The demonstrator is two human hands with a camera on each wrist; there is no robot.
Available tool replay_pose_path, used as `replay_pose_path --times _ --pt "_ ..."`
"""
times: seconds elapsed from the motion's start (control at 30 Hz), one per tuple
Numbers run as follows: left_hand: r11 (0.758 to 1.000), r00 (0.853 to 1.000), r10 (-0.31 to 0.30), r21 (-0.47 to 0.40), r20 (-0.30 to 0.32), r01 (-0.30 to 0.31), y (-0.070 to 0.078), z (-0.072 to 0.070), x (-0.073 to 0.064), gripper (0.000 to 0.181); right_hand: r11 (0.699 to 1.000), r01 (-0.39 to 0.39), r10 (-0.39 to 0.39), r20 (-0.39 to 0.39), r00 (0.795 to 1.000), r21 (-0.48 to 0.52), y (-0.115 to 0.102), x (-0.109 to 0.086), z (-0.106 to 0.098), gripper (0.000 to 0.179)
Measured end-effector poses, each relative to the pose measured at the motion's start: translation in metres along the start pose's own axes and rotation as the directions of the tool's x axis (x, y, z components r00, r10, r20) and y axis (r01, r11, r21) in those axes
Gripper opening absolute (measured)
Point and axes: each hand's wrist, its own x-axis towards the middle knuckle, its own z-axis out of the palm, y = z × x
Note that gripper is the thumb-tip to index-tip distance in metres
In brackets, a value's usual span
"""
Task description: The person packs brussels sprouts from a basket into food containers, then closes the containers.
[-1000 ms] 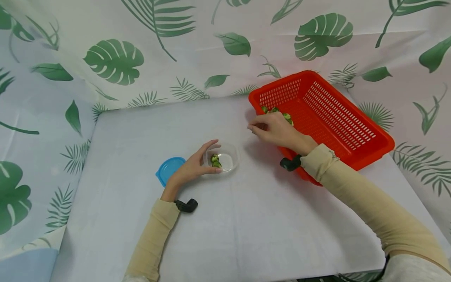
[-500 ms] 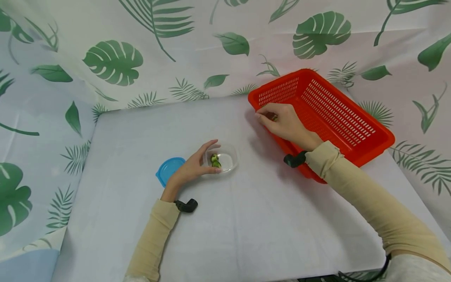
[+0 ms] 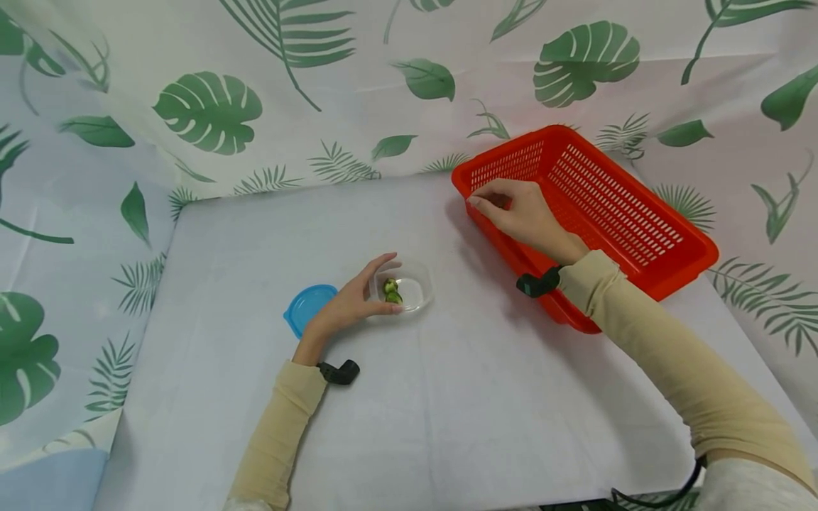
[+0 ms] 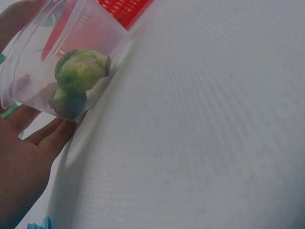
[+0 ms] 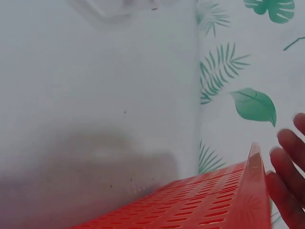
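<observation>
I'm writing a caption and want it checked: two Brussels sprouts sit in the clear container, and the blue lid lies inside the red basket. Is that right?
Not quite. The blue lid lies on the white table, not inside the red basket; the head view shows this. Two Brussels sprouts do sit in the clear container.

red basket (image 3: pixel 613 202); blue lid (image 3: pixel 308 308); green sprouts (image 4: pixel 80 71); white backdrop (image 3: pixel 358 92) patterned with green leaves.

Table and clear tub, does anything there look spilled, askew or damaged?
Nothing looks badly wrong: the clear tub stands upright, held by the left hand, sprouts inside, with no visible damage. The one oddity is a few dark specks on the white table in the right wrist view, too small to identify.
</observation>
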Motion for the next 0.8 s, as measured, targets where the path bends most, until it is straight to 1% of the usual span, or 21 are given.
replay_pose_path --times 0.23,0.43,0.5,0.7,0.8 --pt "1.000 1.000 0.002 0.015 -0.005 -0.002 0.002 0.000 0.000 0.095 0.999 -0.001 -0.001 -0.051 0.999 -0.038 0.007 0.001 -0.001 0.019" --pt "1.000 1.000 0.000 0.026 -0.007 0.000 0.001 0.000 0.000 0.096 0.998 -0.004 0.001 -0.054 0.999 -0.065 0.016 0.001 0.000 0.021" --pt "1.000 1.000 -0.002 0.024 -0.007 0.002 0.001 0.000 0.000 0.096 0.998 -0.011 0.008 -0.055 0.998 -0.058 0.017 0.002 -0.001 0.022" --pt "1.000 1.000 -0.003 0.015 -0.001 0.003 0.000 0.000 0.000 0.094 1.000 -0.028 0.028 -0.030 0.999 -0.008 0.008 0.003 -0.004 0.024" --pt "1.000 1.000 -0.002 0.007 0.003 0.002 0.000 0.000 0.000 0.094 1.000 -0.030 0.030 -0.013 0.999 -0.008 0.001 0.005 -0.006 0.024"
